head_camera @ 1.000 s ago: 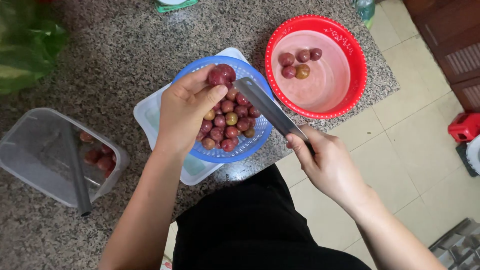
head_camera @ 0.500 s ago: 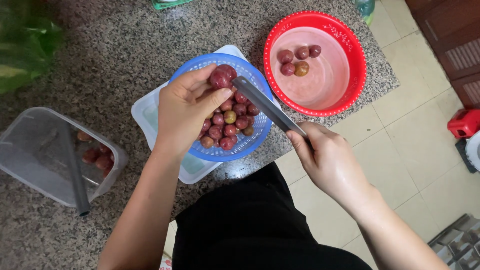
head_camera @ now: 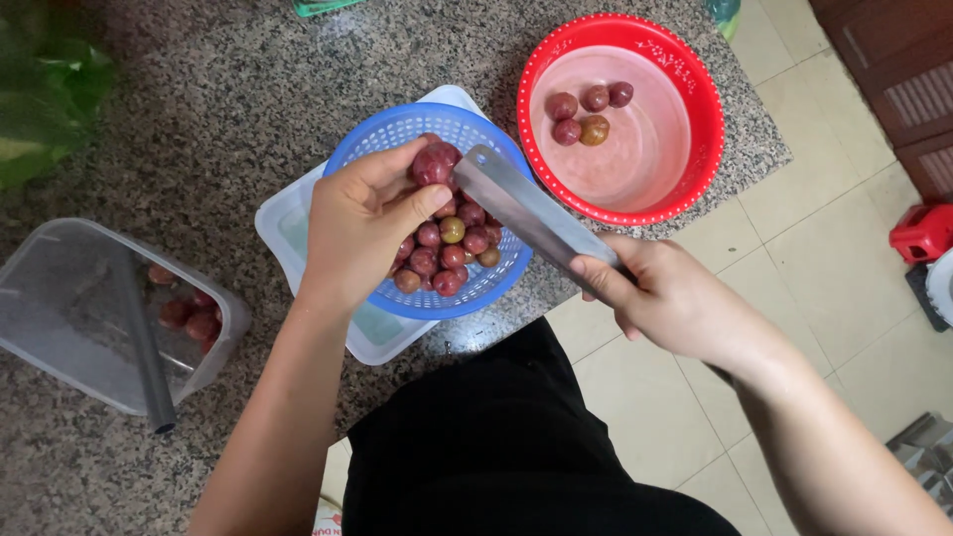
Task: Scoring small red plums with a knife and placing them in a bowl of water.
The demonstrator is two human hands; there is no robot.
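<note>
granite counter (head_camera: 228, 89): plum (head_camera: 435, 164) in left hand (head_camera: 362, 223), knife (head_camera: 526, 213) beside.

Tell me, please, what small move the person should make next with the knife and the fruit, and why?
Probably draw the knife blade into the red fruit. The left hand pinches that fruit above the blue basket, and the right hand holds the blade's tip right beside it.

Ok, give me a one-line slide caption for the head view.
Left hand holds a reddish plum over the blue basket; right hand brings a knife to it.
</note>
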